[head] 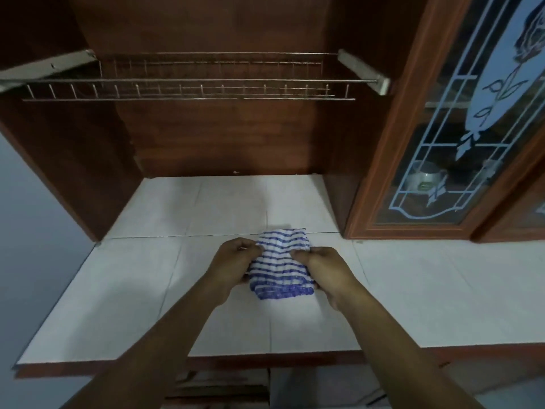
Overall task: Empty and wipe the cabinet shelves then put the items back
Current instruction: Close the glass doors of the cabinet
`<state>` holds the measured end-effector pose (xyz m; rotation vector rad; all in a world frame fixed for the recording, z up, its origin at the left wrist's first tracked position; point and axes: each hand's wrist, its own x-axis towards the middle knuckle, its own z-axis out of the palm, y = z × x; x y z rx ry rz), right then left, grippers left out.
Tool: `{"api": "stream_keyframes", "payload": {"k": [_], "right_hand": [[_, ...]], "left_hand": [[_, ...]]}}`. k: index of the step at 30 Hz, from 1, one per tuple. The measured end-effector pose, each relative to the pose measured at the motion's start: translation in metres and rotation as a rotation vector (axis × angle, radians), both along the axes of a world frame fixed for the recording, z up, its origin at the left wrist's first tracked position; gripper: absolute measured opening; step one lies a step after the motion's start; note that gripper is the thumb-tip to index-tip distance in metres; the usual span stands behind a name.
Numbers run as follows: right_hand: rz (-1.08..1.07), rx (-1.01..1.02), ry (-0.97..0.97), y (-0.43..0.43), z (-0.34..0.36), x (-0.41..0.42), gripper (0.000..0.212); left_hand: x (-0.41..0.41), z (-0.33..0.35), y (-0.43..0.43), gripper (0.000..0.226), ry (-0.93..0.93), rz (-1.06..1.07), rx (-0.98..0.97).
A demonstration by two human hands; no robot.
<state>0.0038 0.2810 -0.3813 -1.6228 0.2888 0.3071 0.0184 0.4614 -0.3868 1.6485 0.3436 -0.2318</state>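
1. The open wooden cabinet (206, 137) fills the upper view. No items are seen in its compartment, so the emptying is judged done here and the wiping is judged to be the step in hand.
2. A white tiled surface (124, 290) forms the compartment floor and runs forward as a counter.
3. A wire rack (188, 90) is fixed high across the compartment, and nothing is seen on it.
4. A glass-panelled door (442, 143) stands at the right, and a metal pot (424, 180) is dimly made out behind it.
5. The striped blue-and-white cloth (280, 264) is held between both hands over the tiled surface, near the front of the compartment. It is folded into a small pad. Whether its lower edge touches the tile cannot be told.
6. The left hand (233, 264) is set at the cloth's left edge and the right hand (327, 273) at its right edge. On each, the cloth is pinched between thumb and curled fingertips.
7. The cloth is judged light, soft and limp, neither fragile nor slippery. If held by one corner it would likely sag and unfold. It is best taken by its folded edges, as now, or pressed flat under a palm for wiping.
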Motion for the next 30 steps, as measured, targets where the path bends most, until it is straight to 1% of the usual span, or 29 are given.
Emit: {"api": "stream_keyframes", "payload": {"k": [3, 6, 9, 13, 17, 18, 20, 22, 23, 24, 26, 28, 30], "right_hand": [[-0.039, -0.075, -0.046, 0.031, -0.002, -0.001, 0.018], [-0.081, -0.117, -0.055, 0.058, -0.008, -0.004, 0.016], [-0.055, -0.191, -0.066, 0.083, -0.014, -0.005, 0.015], [-0.011, -0.315, -0.083, 0.102, -0.025, 0.002, 0.018], [0.079, -0.452, -0.085, 0.112, -0.034, 0.006, 0.020], [0.077, -0.481, -0.099, 0.114, -0.034, 0.005, 0.024], [0.095, -0.536, -0.187, 0.117, -0.036, 0.003, 0.041], [0.162, -0.553, -0.272, 0.118, -0.040, 0.000, 0.055], [0.196, -0.592, -0.298, 0.118, -0.042, 0.000, 0.055], [0.219, -0.665, -0.325, 0.118, -0.045, 0.001, 0.050], [0.240, -0.819, -0.370, 0.116, -0.051, 0.002, 0.039], [0.245, -0.906, -0.411, 0.116, -0.054, 0.001, 0.038], [0.251, -0.995, -0.447, 0.114, -0.057, -0.001, 0.041]], "left_hand": [[-0.001, 0.001, 0.032, 0.013, -0.007, -0.043, 0.041], [-0.003, -0.002, 0.060, 0.016, -0.002, -0.069, 0.051], [-0.002, -0.006, 0.084, 0.016, -0.005, -0.077, 0.086], [0.004, -0.017, 0.103, 0.013, -0.020, -0.056, 0.208], [0.005, -0.030, 0.113, 0.011, -0.034, -0.048, 0.375], [0.005, -0.032, 0.115, 0.013, -0.059, -0.059, 0.432], [0.002, -0.033, 0.115, 0.017, -0.138, -0.091, 0.545], [-0.002, -0.033, 0.114, 0.028, -0.226, -0.137, 0.588], [-0.004, -0.033, 0.113, 0.032, -0.266, -0.177, 0.611], [-0.004, -0.035, 0.113, 0.033, -0.309, -0.222, 0.653], [-0.002, -0.040, 0.115, 0.033, -0.374, -0.321, 0.783], [-0.003, -0.045, 0.120, 0.036, -0.389, -0.391, 0.936], [-0.007, -0.049, 0.125, 0.050, -0.420, -0.442, 1.097]]}}
